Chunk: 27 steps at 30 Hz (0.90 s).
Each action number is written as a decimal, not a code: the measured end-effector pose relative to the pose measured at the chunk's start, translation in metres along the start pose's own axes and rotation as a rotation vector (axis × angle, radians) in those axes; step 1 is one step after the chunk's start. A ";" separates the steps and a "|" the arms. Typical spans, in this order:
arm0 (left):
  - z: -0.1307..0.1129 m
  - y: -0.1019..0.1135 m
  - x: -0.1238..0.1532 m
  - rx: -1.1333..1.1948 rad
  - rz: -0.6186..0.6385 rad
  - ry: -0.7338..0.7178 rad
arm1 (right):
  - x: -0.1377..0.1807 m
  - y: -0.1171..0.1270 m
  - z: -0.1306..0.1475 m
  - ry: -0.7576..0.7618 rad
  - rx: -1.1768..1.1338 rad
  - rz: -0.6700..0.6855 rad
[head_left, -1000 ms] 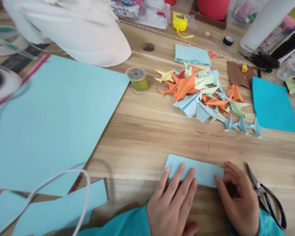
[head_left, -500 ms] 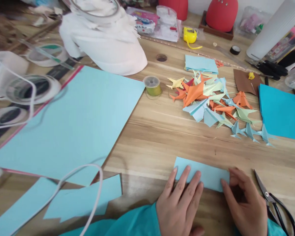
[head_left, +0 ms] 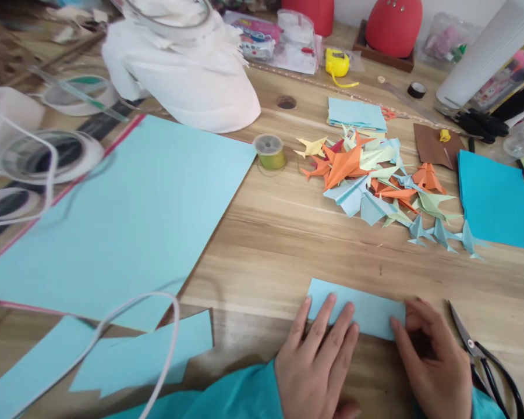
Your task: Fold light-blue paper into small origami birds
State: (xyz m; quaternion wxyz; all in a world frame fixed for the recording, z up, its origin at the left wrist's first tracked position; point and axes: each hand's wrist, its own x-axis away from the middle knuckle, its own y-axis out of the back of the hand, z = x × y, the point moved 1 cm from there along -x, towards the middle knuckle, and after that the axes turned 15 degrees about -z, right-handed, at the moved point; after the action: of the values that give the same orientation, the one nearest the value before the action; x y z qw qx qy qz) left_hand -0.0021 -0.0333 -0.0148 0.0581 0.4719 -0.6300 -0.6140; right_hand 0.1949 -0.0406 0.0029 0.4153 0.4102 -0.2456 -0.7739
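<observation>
Pretty crowded table (head_left: 262, 250) here. The strip (head_left: 371, 311), light blue paper, lies flat near the front edge. Left hand (head_left: 317, 361) is on its left part, 4 fingers a bit apart and pressed down flat. Right hand (head_left: 436, 349) has the other end pinched, thumb on top, other fingers curled.

Scissors (head_left: 471, 348) sit just beside the right hand, tips pointing away. Over on the left a white cord (head_left: 177, 320) loops across the paper scraps (head_left: 144, 355) and a corner of the big sheet (head_left: 144, 215). Behind the strip there's a pile (head_left: 344, 166) of folded paper shapes, orange, green, blue and yellow, with bright blue paper (head_left: 498, 198) to its right and a small stack (head_left: 357, 113) behind it. White cloth (head_left: 192, 87) hides some of the back.

Containers: the spool (head_left: 271, 160) by the big sheet's corner carries yellow-green thread, the clear bag (head_left: 448, 41) at the back holds pink and green stuff, and the dark tray (head_left: 408, 63) has 1 rounded red thing (head_left: 395, 29) in it.
</observation>
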 end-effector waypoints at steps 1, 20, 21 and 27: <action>0.000 0.001 -0.001 0.008 0.009 0.011 | 0.000 0.000 0.001 -0.009 -0.013 -0.002; -0.001 0.007 -0.008 0.056 0.009 0.092 | -0.007 -0.004 0.014 -0.048 -0.057 -0.011; -0.002 0.006 -0.008 0.059 0.012 0.102 | -0.007 -0.005 0.014 -0.047 -0.053 -0.012; -0.004 0.006 -0.008 0.065 0.020 0.132 | -0.006 -0.005 0.015 -0.054 -0.046 -0.018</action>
State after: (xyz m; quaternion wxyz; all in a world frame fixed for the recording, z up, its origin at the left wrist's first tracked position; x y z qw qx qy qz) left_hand 0.0018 -0.0315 -0.0050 0.0900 0.5068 -0.6490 -0.5603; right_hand 0.1822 -0.0322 0.0098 0.4108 0.3819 -0.2350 -0.7938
